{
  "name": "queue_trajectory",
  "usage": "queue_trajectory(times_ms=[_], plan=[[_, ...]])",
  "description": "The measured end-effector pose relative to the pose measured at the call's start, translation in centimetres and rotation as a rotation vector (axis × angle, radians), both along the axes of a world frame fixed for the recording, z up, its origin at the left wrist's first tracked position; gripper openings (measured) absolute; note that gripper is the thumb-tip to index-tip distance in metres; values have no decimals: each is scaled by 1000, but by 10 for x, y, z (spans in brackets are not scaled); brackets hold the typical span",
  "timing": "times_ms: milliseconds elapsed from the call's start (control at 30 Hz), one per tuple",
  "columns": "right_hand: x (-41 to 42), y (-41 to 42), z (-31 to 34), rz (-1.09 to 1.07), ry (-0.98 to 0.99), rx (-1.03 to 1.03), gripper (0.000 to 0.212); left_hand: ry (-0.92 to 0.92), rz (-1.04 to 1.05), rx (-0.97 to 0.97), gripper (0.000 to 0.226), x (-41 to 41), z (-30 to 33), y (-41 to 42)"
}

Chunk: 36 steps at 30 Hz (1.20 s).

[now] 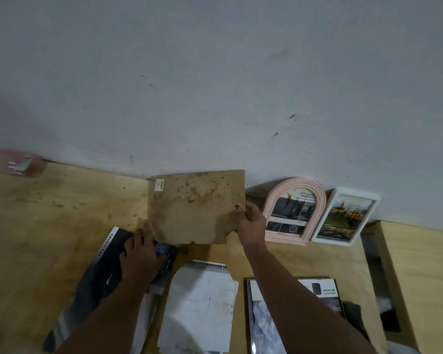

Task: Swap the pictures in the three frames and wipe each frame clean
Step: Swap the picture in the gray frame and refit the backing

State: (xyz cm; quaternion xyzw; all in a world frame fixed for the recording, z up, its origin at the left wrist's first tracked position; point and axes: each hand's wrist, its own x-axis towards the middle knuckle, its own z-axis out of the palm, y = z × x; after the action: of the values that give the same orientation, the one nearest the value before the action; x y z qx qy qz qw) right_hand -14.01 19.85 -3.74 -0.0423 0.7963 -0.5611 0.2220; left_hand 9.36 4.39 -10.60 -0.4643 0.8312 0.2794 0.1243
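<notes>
A stained brown backing board (195, 208) stands lifted near the worktop's (49, 213) back edge, the right hand (250, 221) pinched shut on its right side. The left hand (141, 249) lies flat, fingers spread, on a dark printed picture (97, 282), perhaps steadying it. Two filled frames, the pink arched frame (296, 210) and the white frame (345, 217), lean against the wall at the right. This looks like the third frame's refit: board next goes over its picture.

Dim, flat light; my view is soft throughout, edges bowed by the wide lens, faint shadows on the bench (49, 226).
</notes>
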Motion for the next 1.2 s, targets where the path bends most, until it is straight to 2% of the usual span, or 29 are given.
queue_trajectory(times_ms=[100, 200, 267, 333, 400, 467, 533, 667, 800, 867, 1000, 1067, 1200], plan=[[-6, 17, 19, -12, 59, -52, 19, 33, 41, 53, 98, -4, 1, 2], [-12, 47, 39, -50, 51, -119, 20, 245, 261, 142, 87, -14, 11, 13], [-17, 75, 50, -71, 22, -165, 20, 409, 417, 194, 72, -25, 24, 31], [-22, 107, 59, -95, -25, -194, 22, 526, 568, 324, 56, -39, 43, 53], [-26, 144, 63, -106, -72, -202, 27, 609, 706, 543, 44, -53, 66, 84], [-28, 183, 61, -117, -108, -214, 33, 652, 725, 630, 51, -62, 79, 116], [-30, 224, 59, -133, -117, -199, 38, 656, 657, 598, 62, -70, 90, 155], [-34, 310, 39, -128, -104, -89, 37, 600, 489, 504, 44, -73, 103, 240], [-31, 381, 22, -145, -131, -46, 35, 455, 411, 534, 48, -65, 78, 299], [-28, 407, 15, -143, -133, -17, 35, 347, 329, 554, 55, -56, 61, 319], [-26, 437, -4, -100, -158, 47, 37, 96, 167, 494, 96, -45, 36, 341], [-25, 441, -13, -74, -177, 69, 37, 15, 104, 428, 98, -41, 28, 346], [-23, 438, -23, 16, -203, 86, 43, 28, 50, 347, 92, -38, 26, 352]])
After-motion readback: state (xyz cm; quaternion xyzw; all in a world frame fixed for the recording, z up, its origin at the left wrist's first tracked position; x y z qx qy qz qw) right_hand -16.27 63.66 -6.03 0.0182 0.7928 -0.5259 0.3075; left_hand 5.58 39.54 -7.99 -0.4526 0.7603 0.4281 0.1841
